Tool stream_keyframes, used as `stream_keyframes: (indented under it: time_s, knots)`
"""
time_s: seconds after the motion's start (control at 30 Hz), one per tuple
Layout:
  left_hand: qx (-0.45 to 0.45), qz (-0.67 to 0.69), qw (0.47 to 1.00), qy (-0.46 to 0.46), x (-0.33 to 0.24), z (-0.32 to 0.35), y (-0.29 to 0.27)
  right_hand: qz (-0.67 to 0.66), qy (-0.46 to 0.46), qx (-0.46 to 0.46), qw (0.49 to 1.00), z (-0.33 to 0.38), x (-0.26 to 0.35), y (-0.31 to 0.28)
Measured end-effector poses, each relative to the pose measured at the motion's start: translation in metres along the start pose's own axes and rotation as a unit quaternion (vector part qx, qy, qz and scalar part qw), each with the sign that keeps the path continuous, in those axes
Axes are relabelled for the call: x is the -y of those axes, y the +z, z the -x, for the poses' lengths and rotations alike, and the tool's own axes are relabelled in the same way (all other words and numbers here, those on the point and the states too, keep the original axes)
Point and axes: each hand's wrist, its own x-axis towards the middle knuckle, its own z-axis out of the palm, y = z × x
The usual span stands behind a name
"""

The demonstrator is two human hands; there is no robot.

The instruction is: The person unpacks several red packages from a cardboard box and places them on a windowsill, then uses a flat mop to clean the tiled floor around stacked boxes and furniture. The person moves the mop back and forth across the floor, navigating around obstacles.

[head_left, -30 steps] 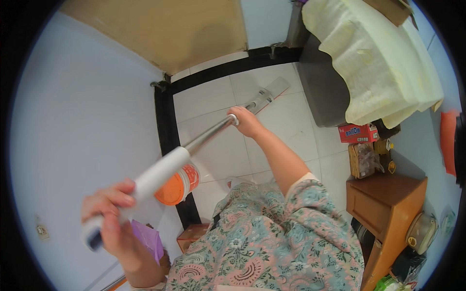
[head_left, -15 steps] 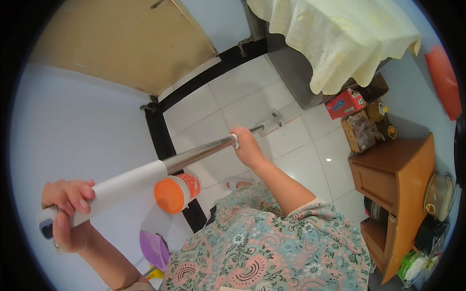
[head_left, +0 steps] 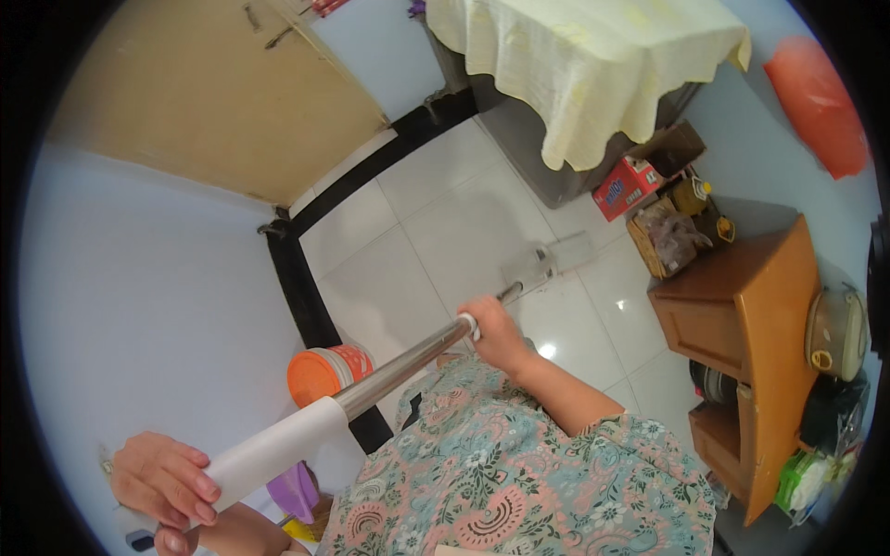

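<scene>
Mop handle [head_left: 389, 371] gripped by both closed hands, left hand [head_left: 165, 480] at its near white end, right hand [head_left: 494, 334] farther along, flat mop head [head_left: 549, 263] resting on the white tiled floor [head_left: 436, 232] beyond.

White tiled floor [head_left: 436, 232] with black skirting [head_left: 306, 287], pale blue walls [head_left: 139, 324], a tan door [head_left: 204, 102] far left, and a wooden cabinet [head_left: 751, 324] right.

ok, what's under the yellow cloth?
The yellow cloth drapes a grey box-like unit; only its lower front shows, standing on the white tiles. Its top and what it is stay covered.
</scene>
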Motion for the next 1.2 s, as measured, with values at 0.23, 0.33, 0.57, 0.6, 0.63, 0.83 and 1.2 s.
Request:
stream_keyframes:
  time_s: [0.23, 0.33, 0.57, 0.6, 0.63, 0.83, 1.2]
  knots:
    - [-0.120, 0.348, 0.930, 0.026, 0.085, -0.069, 0.097, 0.109, 0.038, -0.229, 0.967, -0.021, -0.061, -0.042]
    - [-0.044, 0.241, 0.969, 0.043, 0.132, -0.108, 0.153, 0.145, 0.056, -0.267, 0.951, -0.017, -0.080, -0.062]
    - [0.060, 0.222, 0.973, -0.005, 0.167, -0.056, 0.192, 0.151, 0.207, -0.168, 0.952, 0.036, -0.159, -0.064]
    - [0.056, 0.216, 0.975, -0.006, 0.167, -0.035, 0.190, 0.158, 0.240, -0.144, 0.947, 0.045, -0.161, -0.057]
    - [0.050, 0.210, 0.976, -0.006, 0.171, -0.010, 0.185, 0.206, 0.224, -0.150, 0.941, 0.056, -0.165, -0.038]
    - [0.010, 0.169, 0.985, -0.004, 0.142, 0.107, 0.102, 0.151, 0.172, -0.104, 0.968, 0.107, -0.087, 0.091]
    - [0.018, 0.196, 0.980, 0.020, 0.079, 0.177, 0.018, 0.064, 0.094, -0.090, 0.989, 0.132, 0.014, 0.169]
